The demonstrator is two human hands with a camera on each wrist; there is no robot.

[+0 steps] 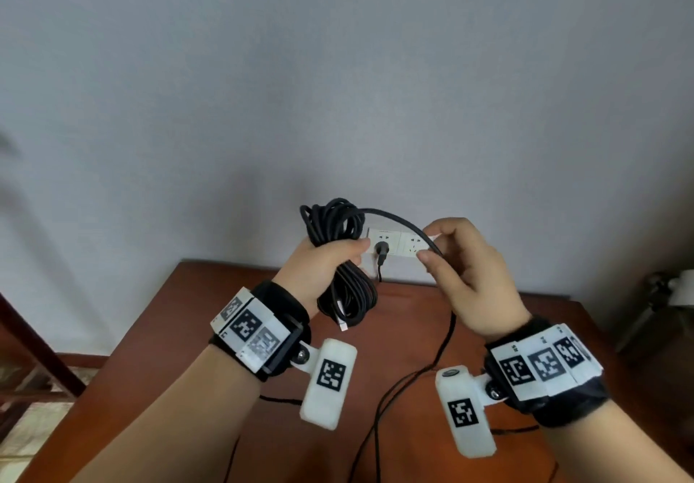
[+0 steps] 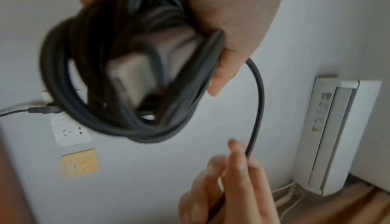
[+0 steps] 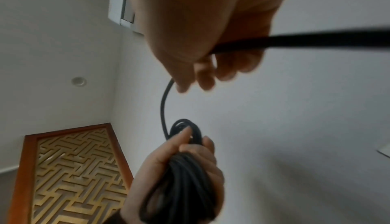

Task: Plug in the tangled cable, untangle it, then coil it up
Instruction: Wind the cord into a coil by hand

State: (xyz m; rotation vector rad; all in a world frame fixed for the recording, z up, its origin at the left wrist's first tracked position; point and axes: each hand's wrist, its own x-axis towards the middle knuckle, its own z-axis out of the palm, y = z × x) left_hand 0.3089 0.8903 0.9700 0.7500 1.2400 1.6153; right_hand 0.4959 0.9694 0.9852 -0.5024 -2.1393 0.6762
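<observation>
A black cable coil (image 1: 340, 253) of several loops hangs from my left hand (image 1: 323, 268), whose fingers wrap round its middle; the same coil (image 2: 118, 81) fills the left wrist view. One strand (image 1: 405, 225) arcs from the top of the coil to my right hand (image 1: 447, 253), which pinches it between thumb and fingers; that strand (image 3: 163, 109) also shows in the right wrist view. The cable's black plug (image 1: 382, 250) sits in a white wall socket (image 1: 386, 242). A loose connector end (image 1: 343, 327) dangles under the coil.
A reddish-brown wooden table (image 1: 210, 332) stands below my hands against the grey wall, with slack cable (image 1: 409, 377) lying across it. A white air conditioner (image 2: 329, 136) is mounted on the wall. A carved wooden screen (image 3: 69, 174) stands to the left.
</observation>
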